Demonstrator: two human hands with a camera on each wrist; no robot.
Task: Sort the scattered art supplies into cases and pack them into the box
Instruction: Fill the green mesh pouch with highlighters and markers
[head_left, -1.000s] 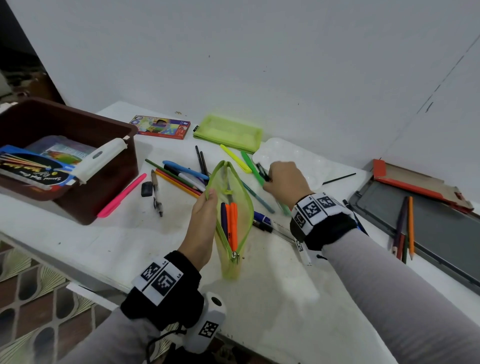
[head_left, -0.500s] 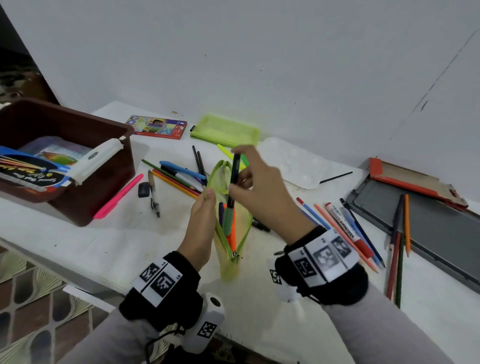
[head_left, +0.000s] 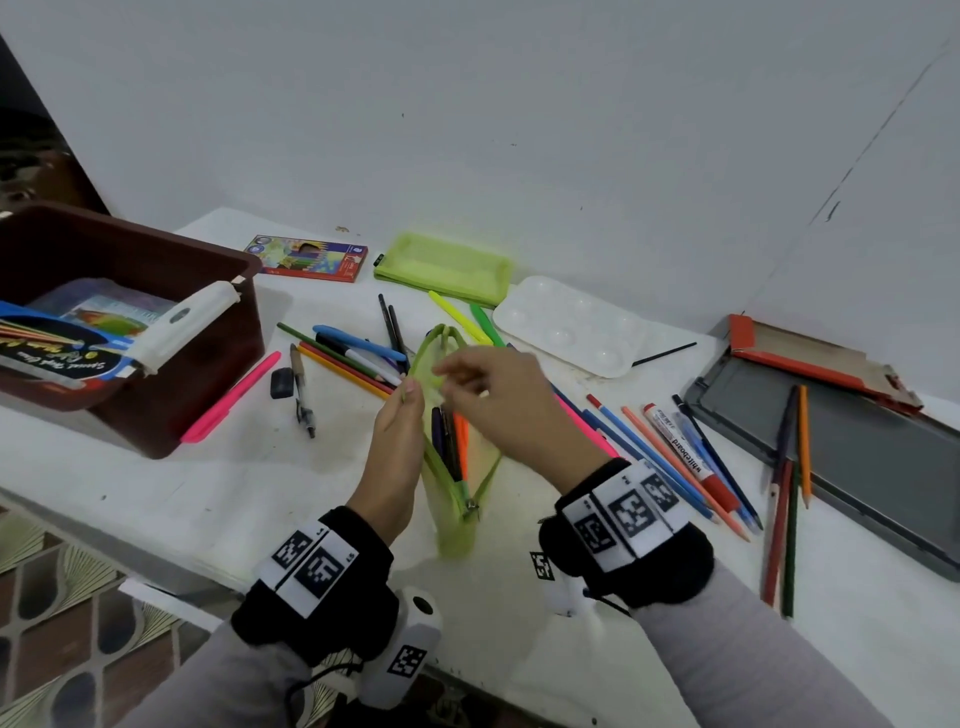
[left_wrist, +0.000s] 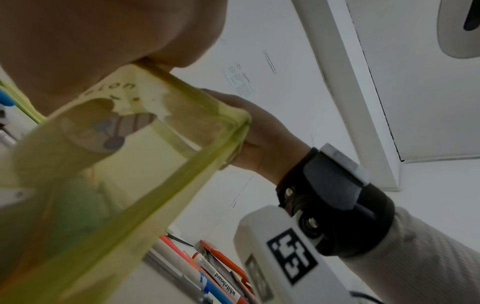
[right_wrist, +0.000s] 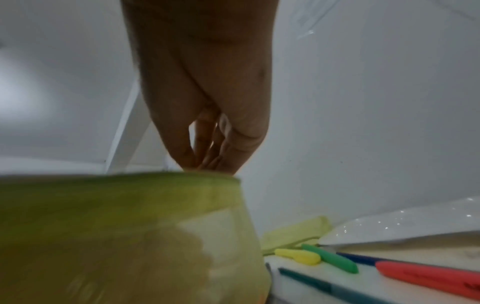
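An open lime-green zip pouch (head_left: 457, 514) stands on its edge in the middle of the white table. My left hand (head_left: 410, 400) pinches its left rim and holds the mouth open. Several pens (head_left: 449, 441), black, purple and orange, lie inside. My right hand (head_left: 457, 379) hovers over the mouth. In the right wrist view its fingertips (right_wrist: 207, 162) bunch loosely just above the pouch rim (right_wrist: 130, 181), and nothing shows between them. The brown box (head_left: 156, 415) sits at the left with art sets inside.
Loose pens and pencils (head_left: 358, 345) lie left of the pouch, more pencils and a whiteboard marker (head_left: 685, 457) to its right. A second green pouch (head_left: 444, 267), a coloured-pencil pack (head_left: 306, 258) and a white palette (head_left: 566, 325) sit at the back. A grey tin (head_left: 857, 457) is far right.
My right hand picked up a black pen and a green one near the palette, carried them to the pouch and let them go inside. The left hand kept holding the rim.
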